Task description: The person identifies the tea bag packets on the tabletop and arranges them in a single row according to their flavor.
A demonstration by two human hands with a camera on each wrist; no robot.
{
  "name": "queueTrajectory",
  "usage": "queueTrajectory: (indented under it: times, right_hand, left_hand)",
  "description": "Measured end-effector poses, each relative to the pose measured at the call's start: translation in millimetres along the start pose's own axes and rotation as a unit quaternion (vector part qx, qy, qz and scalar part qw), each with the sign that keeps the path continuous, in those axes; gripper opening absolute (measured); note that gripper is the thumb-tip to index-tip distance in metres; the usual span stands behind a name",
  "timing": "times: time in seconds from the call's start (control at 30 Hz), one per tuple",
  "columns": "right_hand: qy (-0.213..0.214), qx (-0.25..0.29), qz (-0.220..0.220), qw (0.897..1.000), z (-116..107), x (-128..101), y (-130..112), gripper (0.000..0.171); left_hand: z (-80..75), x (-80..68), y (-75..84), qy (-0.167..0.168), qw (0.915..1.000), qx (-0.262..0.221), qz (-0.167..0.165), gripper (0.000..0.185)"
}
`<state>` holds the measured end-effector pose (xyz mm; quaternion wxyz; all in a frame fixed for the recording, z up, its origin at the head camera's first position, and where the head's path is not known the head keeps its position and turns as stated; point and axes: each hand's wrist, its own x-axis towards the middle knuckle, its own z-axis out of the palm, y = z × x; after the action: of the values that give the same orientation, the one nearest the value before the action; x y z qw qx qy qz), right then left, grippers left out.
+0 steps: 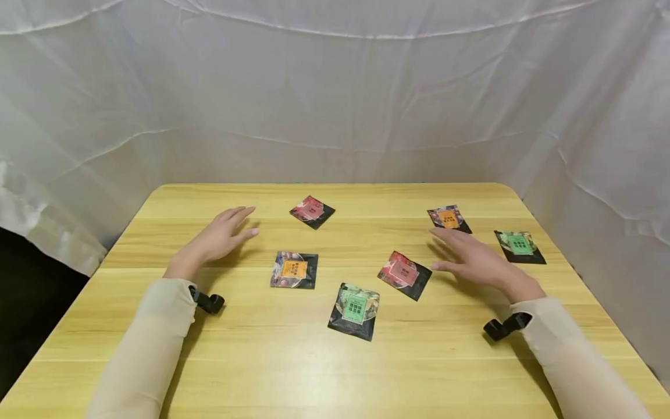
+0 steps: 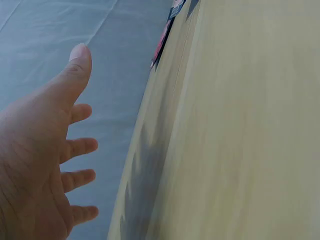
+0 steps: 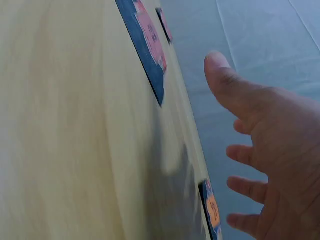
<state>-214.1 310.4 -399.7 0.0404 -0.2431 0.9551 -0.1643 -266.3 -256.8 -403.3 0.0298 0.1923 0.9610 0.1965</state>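
Note:
Several small black sachets lie flat on a wooden table (image 1: 262, 372). My left hand (image 1: 222, 233) hovers open over the left part, fingers straight, holding nothing; nearest to it are a red-label sachet (image 1: 312, 211) and an orange-label one (image 1: 294, 270). My right hand (image 1: 473, 256) is open too, fingers spread just above the table, between another red-label sachet (image 1: 405, 274), a far orange-label sachet (image 1: 448, 219) and a green-label sachet (image 1: 519, 246). A second green-label sachet (image 1: 354, 310) lies nearer me. In the wrist views, the left hand (image 2: 45, 150) and right hand (image 3: 265, 150) show spread fingers above the table.
White cloth (image 1: 335, 93) hangs behind and on both sides of the table. The table's far edge (image 1: 324, 185) and right edge (image 1: 586, 279) lie close to the sachets. A dark gap (image 1: 31, 291) opens beyond the left edge.

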Motion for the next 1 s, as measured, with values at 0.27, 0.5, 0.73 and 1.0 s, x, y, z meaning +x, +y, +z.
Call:
queueTrajectory:
  times: [0.27, 0.5, 0.73, 1.0]
  right_hand:
    - [-0.026, 0.022, -0.038, 0.999, 8, 8, -17, 0.086]
    - [-0.035, 0.032, -0.088, 0.995, 15, 10, -27, 0.083]
    - [-0.034, 0.058, -0.149, 0.987, 23, 16, -34, 0.076]
    - [-0.047, 0.080, -0.153, 0.984, 30, 16, -38, 0.076]
  left_hand:
    - [2.0, 25.3, 12.2, -0.013, 0.9999, -0.006, 0.001, 0.076]
    - [4.9, 49.1, 30.2, -0.028, 0.9994, -0.008, 0.015, 0.073]
    - [11.9, 72.8, 48.8, -0.038, 0.9987, -0.017, 0.029, 0.074]
    - [22.4, 99.9, 66.0, -0.034, 0.9982, -0.020, 0.044, 0.073]
